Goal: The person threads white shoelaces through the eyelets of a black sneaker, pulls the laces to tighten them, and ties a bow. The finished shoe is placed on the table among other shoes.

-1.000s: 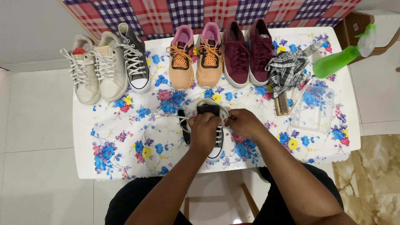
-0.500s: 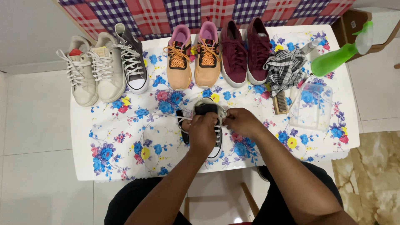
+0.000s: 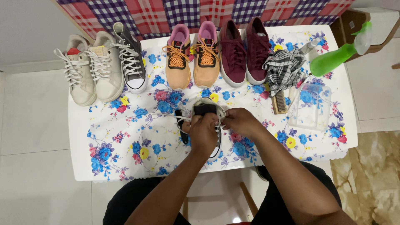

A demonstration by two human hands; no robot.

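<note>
A dark grey sneaker (image 3: 205, 109) with white laces lies on the flowered tablecloth (image 3: 125, 137), toe towards me. My left hand (image 3: 203, 131) rests over its middle, fingers pinched on a white lace (image 3: 185, 119). My right hand (image 3: 239, 121) sits at the shoe's right side and grips the lace there. Most of the shoe's lower half is hidden under my left hand.
Along the far edge stand a white pair (image 3: 89, 71), a single grey sneaker (image 3: 129, 58), an orange-and-pink pair (image 3: 191, 56) and a maroon pair (image 3: 243, 52). To the right lie a checked cloth (image 3: 283, 68), a brush (image 3: 280, 102), a clear container (image 3: 310, 106) and a green spray bottle (image 3: 337, 56).
Both hands have stayed on the shoe, shifting only slightly on the laces. The shoe has not moved.
</note>
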